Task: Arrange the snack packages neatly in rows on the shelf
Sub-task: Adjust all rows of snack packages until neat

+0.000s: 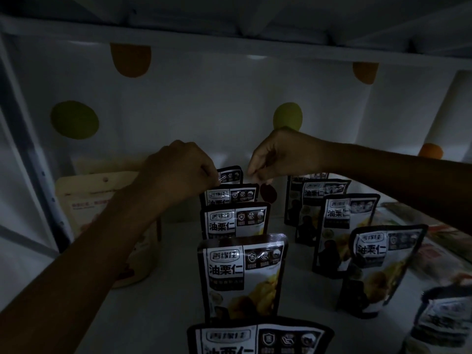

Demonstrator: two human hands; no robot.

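Black-and-white snack packages (241, 277) stand upright on the white shelf (166, 302) in two rows running front to back. The rearmost package (231, 175) of the centre row has its top corner pinched by the left hand (178, 167).

Bare left hand (178, 167) and bare right hand (278, 154), both dim in weak light. Left forearm (102, 241) uncovered from the wrist down to the lower left corner of view; right forearm (383, 172) uncovered from the wrist out to the right edge. Narrow wrists, rounded knuckles in shadow, faint ridges across the back of the left hand. Too dark to make out nails or any jewellery.
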